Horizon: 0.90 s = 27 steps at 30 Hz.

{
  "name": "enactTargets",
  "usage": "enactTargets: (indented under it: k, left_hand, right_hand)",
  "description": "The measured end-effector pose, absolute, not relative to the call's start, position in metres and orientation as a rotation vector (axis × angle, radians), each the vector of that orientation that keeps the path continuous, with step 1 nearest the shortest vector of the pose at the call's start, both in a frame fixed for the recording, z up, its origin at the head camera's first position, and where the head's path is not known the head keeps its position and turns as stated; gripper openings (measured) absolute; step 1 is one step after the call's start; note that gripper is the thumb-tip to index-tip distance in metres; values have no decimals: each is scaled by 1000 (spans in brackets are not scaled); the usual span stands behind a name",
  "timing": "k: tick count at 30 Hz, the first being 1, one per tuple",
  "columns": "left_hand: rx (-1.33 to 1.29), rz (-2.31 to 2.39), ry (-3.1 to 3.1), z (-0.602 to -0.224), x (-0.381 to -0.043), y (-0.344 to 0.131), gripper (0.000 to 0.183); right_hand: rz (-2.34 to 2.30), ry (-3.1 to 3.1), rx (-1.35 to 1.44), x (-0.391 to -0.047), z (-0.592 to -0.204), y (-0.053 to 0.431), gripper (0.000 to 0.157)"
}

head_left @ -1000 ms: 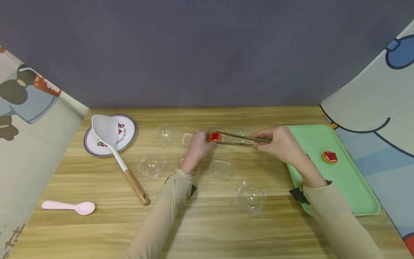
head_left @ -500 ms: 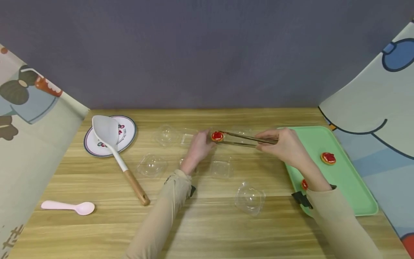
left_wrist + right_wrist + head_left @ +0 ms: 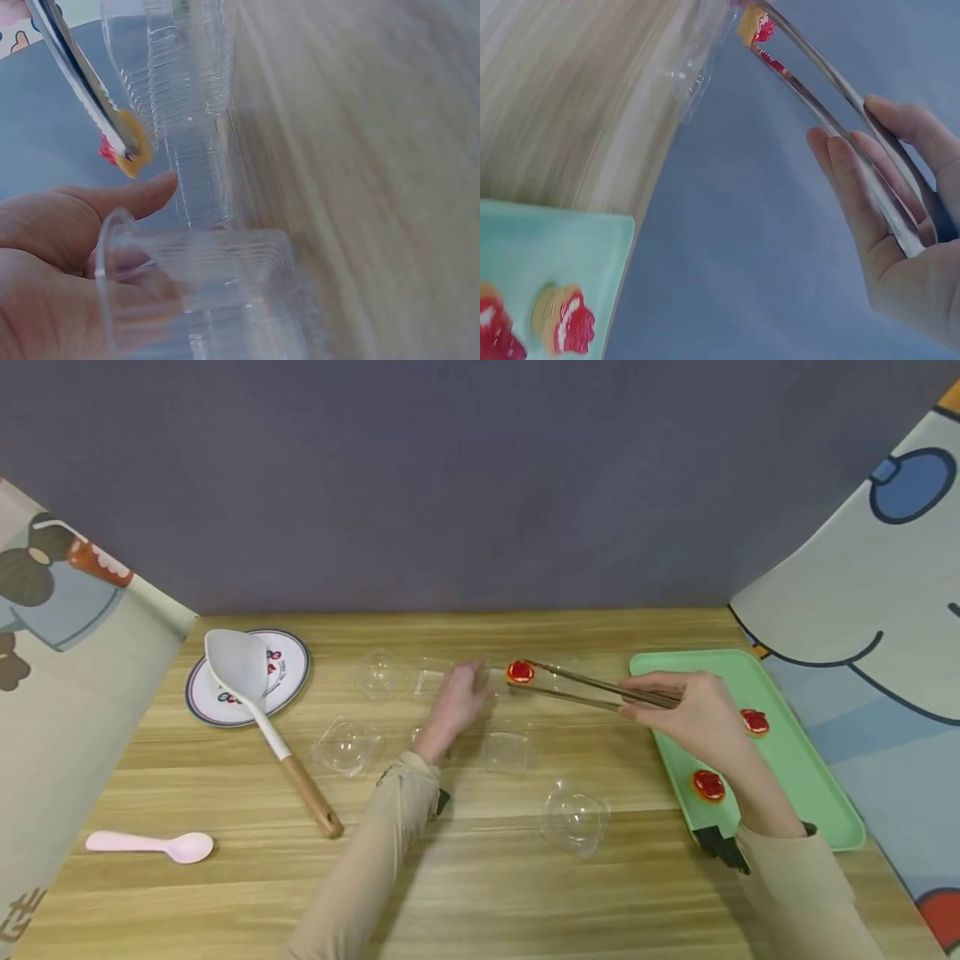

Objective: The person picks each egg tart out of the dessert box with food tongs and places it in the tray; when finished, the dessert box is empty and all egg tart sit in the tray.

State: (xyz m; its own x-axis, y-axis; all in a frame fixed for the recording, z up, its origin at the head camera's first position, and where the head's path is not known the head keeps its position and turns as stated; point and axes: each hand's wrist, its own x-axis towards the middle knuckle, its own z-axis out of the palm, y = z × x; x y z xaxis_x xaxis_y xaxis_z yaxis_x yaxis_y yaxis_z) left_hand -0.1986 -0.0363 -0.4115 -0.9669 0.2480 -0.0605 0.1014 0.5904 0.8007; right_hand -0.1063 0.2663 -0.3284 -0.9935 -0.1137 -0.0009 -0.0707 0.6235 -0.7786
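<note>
My right hand (image 3: 690, 710) grips metal tongs (image 3: 817, 105), thumb on one arm and fingers on the other. Between the tong tips is a small tart (image 3: 521, 672) with a red topping, in the air near the clear plastic containers. My left hand (image 3: 452, 702) lies among these containers at the back middle. In the left wrist view its thumb extends straight beside the rim of a clear container (image 3: 199, 176). A nearer clear container (image 3: 225, 270) stands in front of the other fingers, which show blurred through it.
Two more tarts lie on a green tray (image 3: 813, 793) at the right. Clear lids (image 3: 576, 818) and boxes are spread over the wooden table. At left a white turner (image 3: 258, 718) with a wooden handle rests on a patterned plate (image 3: 296, 681); a pink spoon (image 3: 153, 845) lies nearer.
The right hand, tongs and tart have shifted to the right, away from the left hand. My left hand stays about where it was. More of the nearer tart on the tray shows.
</note>
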Motion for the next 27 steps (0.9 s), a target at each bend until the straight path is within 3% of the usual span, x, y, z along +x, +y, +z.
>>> enactTargets:
  k: [13, 23, 27]
  left_hand:
    - [316, 1297, 2674, -412, -198, -35, 64]
    - [326, 1266, 2670, -413, -198, -35, 64]
    - [332, 1255, 2661, -414, -198, -35, 64]
  right_hand:
    - [-1430, 2892, -60, -48, -333, 305, 37]
    - [-1313, 2842, 425, 12, -346, 341, 44]
    - [-1172, 2816, 672, 34, -353, 354, 56]
